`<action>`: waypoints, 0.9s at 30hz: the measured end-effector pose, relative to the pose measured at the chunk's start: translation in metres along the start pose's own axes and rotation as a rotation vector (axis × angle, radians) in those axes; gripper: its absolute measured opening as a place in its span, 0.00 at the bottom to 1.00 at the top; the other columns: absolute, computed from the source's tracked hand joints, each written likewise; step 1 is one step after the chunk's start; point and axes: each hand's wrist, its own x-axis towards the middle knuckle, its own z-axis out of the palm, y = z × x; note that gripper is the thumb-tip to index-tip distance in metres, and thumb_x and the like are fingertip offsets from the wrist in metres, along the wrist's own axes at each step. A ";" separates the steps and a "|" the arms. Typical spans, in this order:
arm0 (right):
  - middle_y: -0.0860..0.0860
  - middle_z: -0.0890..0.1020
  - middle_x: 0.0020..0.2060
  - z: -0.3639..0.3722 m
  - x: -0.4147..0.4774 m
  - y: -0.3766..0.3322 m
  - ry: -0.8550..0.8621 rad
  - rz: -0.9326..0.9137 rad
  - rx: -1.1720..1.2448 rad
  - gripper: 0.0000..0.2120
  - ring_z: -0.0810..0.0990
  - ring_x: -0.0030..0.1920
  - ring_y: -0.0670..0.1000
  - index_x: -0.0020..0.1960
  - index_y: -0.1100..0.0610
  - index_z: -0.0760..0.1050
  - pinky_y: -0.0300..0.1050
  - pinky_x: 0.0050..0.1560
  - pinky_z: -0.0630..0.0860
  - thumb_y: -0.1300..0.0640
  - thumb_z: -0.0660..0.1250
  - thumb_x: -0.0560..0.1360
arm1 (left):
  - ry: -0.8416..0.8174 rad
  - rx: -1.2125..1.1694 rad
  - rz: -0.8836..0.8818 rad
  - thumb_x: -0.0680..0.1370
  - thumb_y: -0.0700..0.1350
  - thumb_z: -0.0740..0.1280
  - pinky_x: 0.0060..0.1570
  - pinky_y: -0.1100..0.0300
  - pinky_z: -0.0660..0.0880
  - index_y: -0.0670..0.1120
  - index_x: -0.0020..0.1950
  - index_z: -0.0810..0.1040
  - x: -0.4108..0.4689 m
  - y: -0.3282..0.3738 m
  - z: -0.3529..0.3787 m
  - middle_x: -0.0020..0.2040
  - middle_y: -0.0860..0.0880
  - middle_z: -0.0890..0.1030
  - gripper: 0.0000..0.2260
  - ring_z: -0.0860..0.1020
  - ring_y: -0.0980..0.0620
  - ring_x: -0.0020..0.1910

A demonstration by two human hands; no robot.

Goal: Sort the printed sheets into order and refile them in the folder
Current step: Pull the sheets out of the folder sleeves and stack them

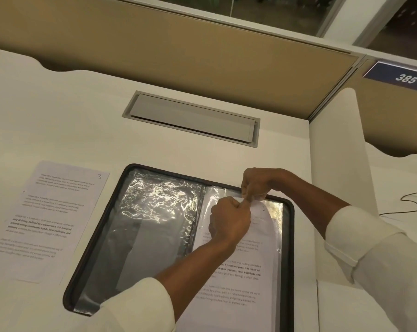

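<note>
Pinching: left hand [230, 221] and right hand [255, 185], fingers curled, grip the top edge of a printed sheet [241, 271], centre right
Folder [290, 236]: open, lower centre, sheet on its right half
Loose sheet [49, 221]: flat, left of frame, beside the folder

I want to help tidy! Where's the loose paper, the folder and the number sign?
loose paper [51, 221]: head view, page middle.
folder [289, 248]: head view, dark right rim.
number sign [405, 79]: head view, its digits.

Folder [289, 248] open flat. Left hand [229, 220] and right hand [255, 183] pinch the printed sheet [241, 271] at its top edge. Loose sheet [51, 219] (marked 3) lies just left.
</note>
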 end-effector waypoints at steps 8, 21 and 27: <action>0.51 0.85 0.48 -0.018 0.004 -0.001 0.126 -0.100 -0.021 0.08 0.83 0.50 0.53 0.45 0.53 0.82 0.48 0.49 0.79 0.50 0.77 0.77 | 0.000 0.171 0.177 0.79 0.73 0.60 0.41 0.53 0.80 0.50 0.40 0.80 -0.010 0.009 -0.004 0.33 0.53 0.83 0.28 0.82 0.55 0.35; 0.48 0.78 0.50 -0.052 0.006 0.025 0.368 -0.113 -0.056 0.10 0.78 0.48 0.48 0.48 0.53 0.82 0.41 0.48 0.73 0.48 0.77 0.77 | 0.031 0.914 0.980 0.78 0.72 0.62 0.78 0.40 0.61 0.46 0.70 0.77 -0.033 -0.101 0.002 0.82 0.40 0.65 0.33 0.62 0.38 0.82; 0.50 0.78 0.51 -0.071 0.010 0.042 0.587 -0.051 -0.062 0.10 0.77 0.51 0.53 0.48 0.52 0.80 0.47 0.49 0.71 0.48 0.78 0.76 | -0.188 1.042 0.973 0.79 0.76 0.53 0.79 0.34 0.56 0.39 0.84 0.58 -0.041 -0.131 0.004 0.86 0.36 0.44 0.48 0.44 0.36 0.85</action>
